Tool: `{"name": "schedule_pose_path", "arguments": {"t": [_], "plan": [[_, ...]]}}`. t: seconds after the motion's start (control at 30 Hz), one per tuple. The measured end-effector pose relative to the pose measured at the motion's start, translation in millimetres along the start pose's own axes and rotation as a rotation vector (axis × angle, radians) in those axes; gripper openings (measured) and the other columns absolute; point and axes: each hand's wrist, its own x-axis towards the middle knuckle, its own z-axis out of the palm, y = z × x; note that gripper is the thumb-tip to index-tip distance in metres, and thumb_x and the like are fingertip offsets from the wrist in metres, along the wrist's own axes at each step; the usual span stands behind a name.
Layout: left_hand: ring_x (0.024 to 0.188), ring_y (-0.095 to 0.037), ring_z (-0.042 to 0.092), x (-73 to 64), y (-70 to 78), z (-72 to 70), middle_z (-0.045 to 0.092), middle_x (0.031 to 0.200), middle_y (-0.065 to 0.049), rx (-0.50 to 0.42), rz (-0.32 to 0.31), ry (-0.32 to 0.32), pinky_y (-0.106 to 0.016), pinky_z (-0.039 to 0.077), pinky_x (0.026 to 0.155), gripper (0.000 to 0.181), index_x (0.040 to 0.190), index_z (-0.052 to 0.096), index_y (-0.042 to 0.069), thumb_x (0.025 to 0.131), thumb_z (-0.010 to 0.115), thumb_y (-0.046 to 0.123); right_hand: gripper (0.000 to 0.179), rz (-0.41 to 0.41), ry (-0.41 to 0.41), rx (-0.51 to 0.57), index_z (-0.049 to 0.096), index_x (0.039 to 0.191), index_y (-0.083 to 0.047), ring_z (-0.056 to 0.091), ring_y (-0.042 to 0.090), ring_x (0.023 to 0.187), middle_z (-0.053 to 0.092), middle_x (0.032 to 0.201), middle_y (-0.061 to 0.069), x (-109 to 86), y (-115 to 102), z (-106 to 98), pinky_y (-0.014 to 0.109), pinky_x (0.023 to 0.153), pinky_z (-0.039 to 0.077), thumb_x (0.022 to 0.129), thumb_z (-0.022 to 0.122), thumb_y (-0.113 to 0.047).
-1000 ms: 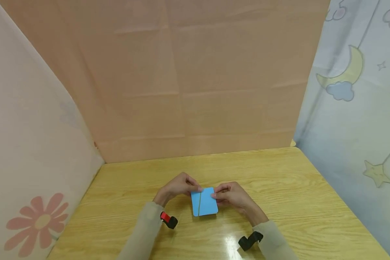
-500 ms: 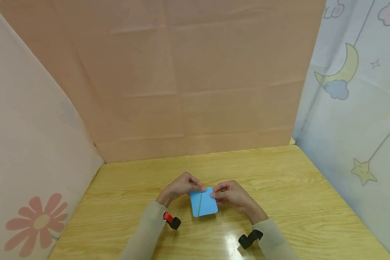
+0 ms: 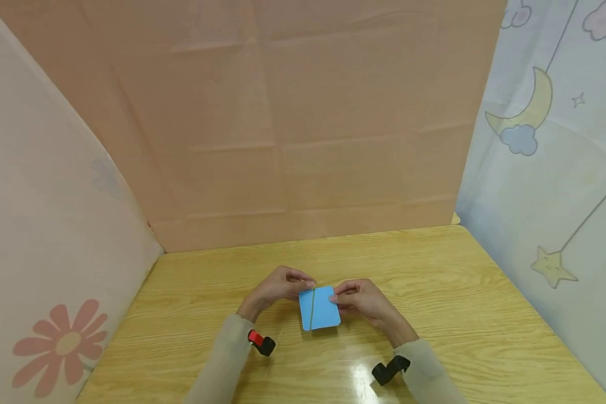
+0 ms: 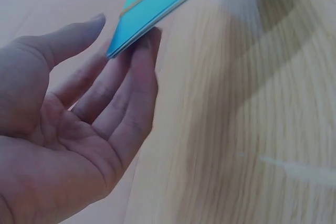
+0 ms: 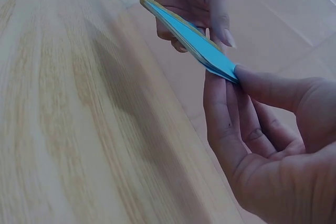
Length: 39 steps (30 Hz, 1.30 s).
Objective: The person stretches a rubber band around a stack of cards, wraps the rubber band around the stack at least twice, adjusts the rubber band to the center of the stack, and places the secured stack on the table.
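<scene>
A thin stack of light blue cards [image 3: 325,310] with rounded corners is held above the table. A narrow yellowish rubber band [image 3: 312,310] runs across its face near the left side. My right hand [image 3: 366,303] pinches the right edge, thumb on top and fingers beneath, clearly seen in the right wrist view. At the upper left corner is my left hand [image 3: 278,285]. In the left wrist view its thumb stands apart from the card stack [image 4: 152,9], while loosely bent fingers touch the underside. Part of the index finger is hidden.
The wood-grain table [image 3: 207,303] spreads beneath both hands. A tan cloth [image 3: 283,140] hangs at its back. Printed cloths flank it, with a pink flower [image 3: 65,342] at left and a moon [image 3: 527,106] at right. Black wrist cameras sit on both sleeves.
The card stack has risen slightly and tilted. My left thumb has slid off the card's face to its top edge near the band. The right hand keeps its hold.
</scene>
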Motion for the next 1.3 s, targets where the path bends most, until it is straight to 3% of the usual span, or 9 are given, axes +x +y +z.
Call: {"name": "schedule_pose_path", "arguments": {"t": [0.27,0.6,0.87,1.13,1.3], "plan": [[0.086,-0.014,0.076,-4.5,-3.3,-4.2,0.081,0.101,-0.007,0.037,-0.023,-0.044,-0.044,0.066,0.086,0.024,0.107,0.082,0.002,0.099,0.075,0.024,0.025,0.006,0.004,0.013,0.074,0.113,0.005,0.071,0.013,0.080,0.073,0.093,0.001,2.1,3.2,-0.2,0.031,0.080,0.065,0.097,0.077,-0.014],[0.083,-0.015,0.076,1.0,-2.2,3.4,0.081,0.100,-0.008,-0.011,-0.031,-0.033,-0.039,0.066,0.082,0.023,0.104,0.083,0.001,0.095,0.080,0.022,0.018,-0.006,-0.049,0.009,0.075,0.105,0.002,0.071,0.015,0.080,0.072,0.090,-0.001,-0.6,2.8,-0.4,0.036,0.081,0.066,0.096,0.078,-0.013],[0.077,-0.013,0.073,4.2,3.1,3.4,0.082,0.095,-0.007,-0.017,-0.033,-0.021,-0.034,0.065,0.075,0.019,0.098,0.084,0.002,0.092,0.083,0.021,0.011,-0.014,-0.072,0.026,0.076,0.101,0.000,0.068,0.013,0.078,0.070,0.087,-0.002,-1.9,-2.5,-1.5,0.032,0.077,0.065,0.096,0.077,-0.010],[0.079,-0.015,0.076,3.1,4.5,2.2,0.082,0.097,-0.009,-0.054,-0.036,-0.053,-0.038,0.066,0.079,0.019,0.100,0.084,0.000,0.092,0.082,0.017,0.008,-0.009,-0.089,0.034,0.075,0.099,-0.003,0.068,0.013,0.078,0.069,0.086,-0.002,-2.6,-4.1,-1.3,0.031,0.077,0.064,0.096,0.076,-0.010],[0.076,-0.012,0.073,3.4,3.9,4.6,0.082,0.094,-0.008,-0.033,-0.017,-0.082,-0.033,0.064,0.074,0.019,0.100,0.083,-0.003,0.093,0.081,0.014,0.003,-0.002,-0.110,0.034,0.075,0.098,-0.005,0.072,0.012,0.078,0.072,0.084,-0.004,-0.2,-0.7,1.4,0.032,0.077,0.065,0.096,0.076,-0.008]]}}
